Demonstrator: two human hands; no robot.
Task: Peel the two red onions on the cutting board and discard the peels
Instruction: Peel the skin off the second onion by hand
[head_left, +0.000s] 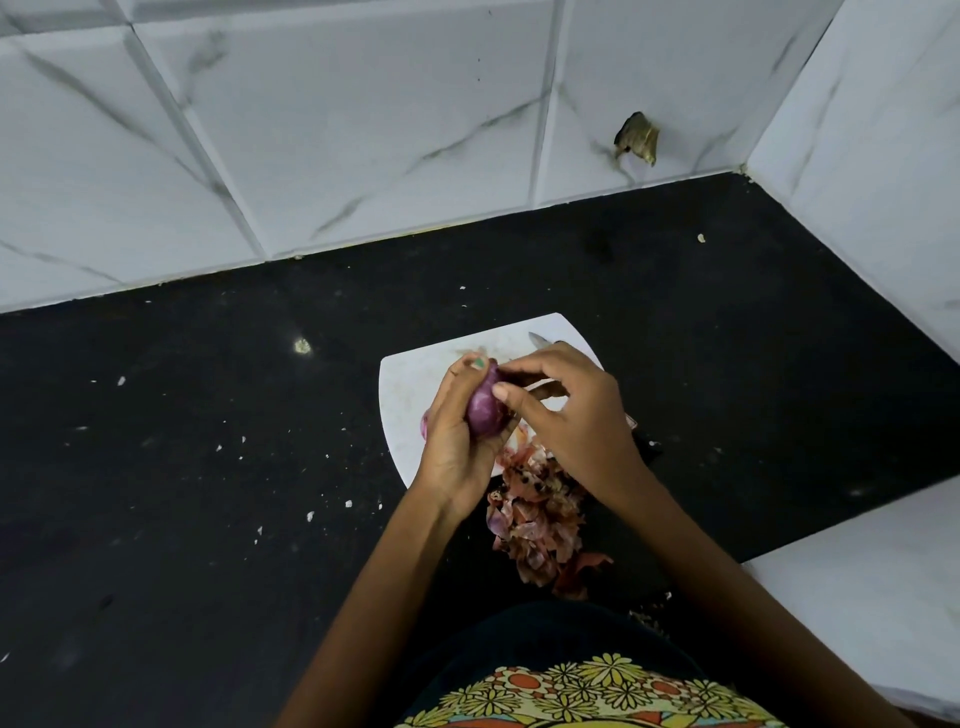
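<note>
Peeling onion (484, 410) over board (410, 410).
We cupped it w/ left hand (457, 431); right hand (566, 410) pinched skin at top — slick, firm, papery.

dim, soft light; wide-angle edge distortion

No text, label or number is readable.
</note>
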